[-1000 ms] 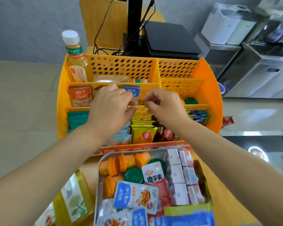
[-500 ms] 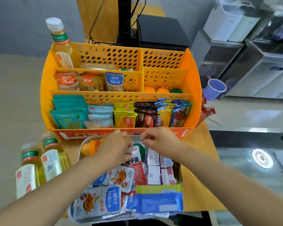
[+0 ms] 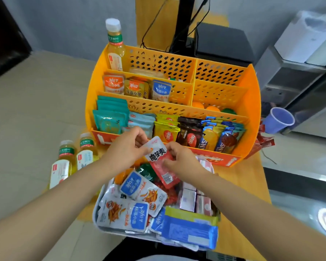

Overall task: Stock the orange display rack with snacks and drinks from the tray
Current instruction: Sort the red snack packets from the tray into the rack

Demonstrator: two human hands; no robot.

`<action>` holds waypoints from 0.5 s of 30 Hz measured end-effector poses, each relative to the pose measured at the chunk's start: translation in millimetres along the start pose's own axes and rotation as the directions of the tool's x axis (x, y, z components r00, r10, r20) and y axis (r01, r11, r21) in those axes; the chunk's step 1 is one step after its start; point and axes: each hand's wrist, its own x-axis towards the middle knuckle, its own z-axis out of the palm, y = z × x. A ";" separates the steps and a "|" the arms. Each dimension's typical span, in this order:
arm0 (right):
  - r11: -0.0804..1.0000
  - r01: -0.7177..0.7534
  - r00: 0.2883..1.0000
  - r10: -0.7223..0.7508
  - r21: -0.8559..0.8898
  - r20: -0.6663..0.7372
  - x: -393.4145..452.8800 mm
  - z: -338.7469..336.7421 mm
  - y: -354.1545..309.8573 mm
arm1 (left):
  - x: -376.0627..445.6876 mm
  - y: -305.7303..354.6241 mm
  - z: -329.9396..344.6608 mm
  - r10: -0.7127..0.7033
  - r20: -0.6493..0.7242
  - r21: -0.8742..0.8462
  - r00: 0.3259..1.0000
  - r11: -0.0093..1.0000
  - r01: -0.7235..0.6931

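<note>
Both hands, left hand [image 3: 126, 146] and right hand [image 3: 183, 159], pinch one red snack pack [image 3: 161, 161] just in front of the orange rack [image 3: 252, 117]. Best to slide it upright into an open slot.

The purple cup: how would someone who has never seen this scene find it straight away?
Start at the big orange display rack in the middle of the view. Look just past its right end, beside the grey cabinets: the purple cup sits there, tipped toward the rack. It is the only purple item and the only open, empty container around.
</note>
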 end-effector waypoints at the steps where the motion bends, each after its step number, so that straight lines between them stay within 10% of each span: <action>1: 0.999 0.009 1.000 -0.009 -0.036 0.016 3.1 1.2 -2.1 | -6.2 -4.7 -4.9 -0.023 -0.017 0.071 1.000 0.997 0.024; 4: 0.953 0.088 0.995 -0.072 -0.289 0.064 10.4 6.5 -4.9 | -29.3 -18.9 -17.4 -0.030 0.032 0.303 0.999 0.953 0.018; 8: 0.809 0.191 0.971 -0.238 -0.556 -0.012 9.4 18.1 -4.5 | -63.0 -38.0 -19.5 -0.038 0.424 0.502 0.905 0.841 -0.200; 11: 0.615 0.344 0.854 -0.519 -0.709 -0.035 3.4 26.5 -4.3 | -78.0 -51.1 -17.3 -0.012 0.533 0.578 0.846 0.735 -0.354; 15: 0.484 0.551 0.778 -0.593 -0.679 0.208 -11.2 41.6 -3.2 | -87.8 -60.1 -15.1 0.107 0.563 0.587 0.819 0.646 -0.488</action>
